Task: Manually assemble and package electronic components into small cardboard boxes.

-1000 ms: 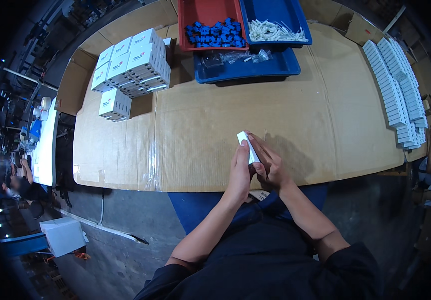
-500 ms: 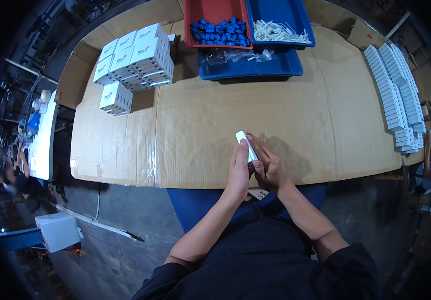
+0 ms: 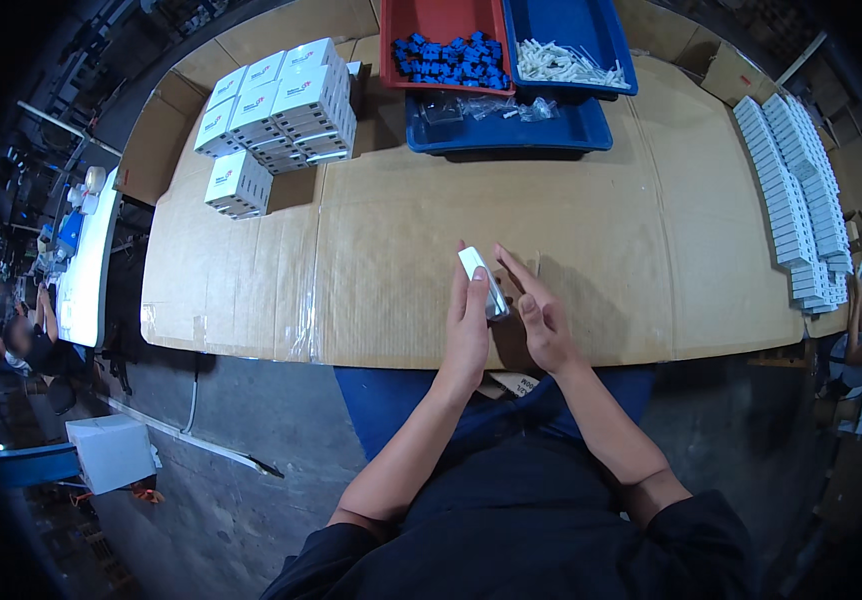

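Small white box between left hand and right hand, above cardboard-covered table

- The table is in front of the person.
- Both hands are at the near edge, at 6 o'clock.
- A small box sits between the left hand and the right hand.
- A stack of boxes is at 10 o'clock.
- Two trays are at 12 o'clock.
- A row of flat boxes is at 2 o'clock.
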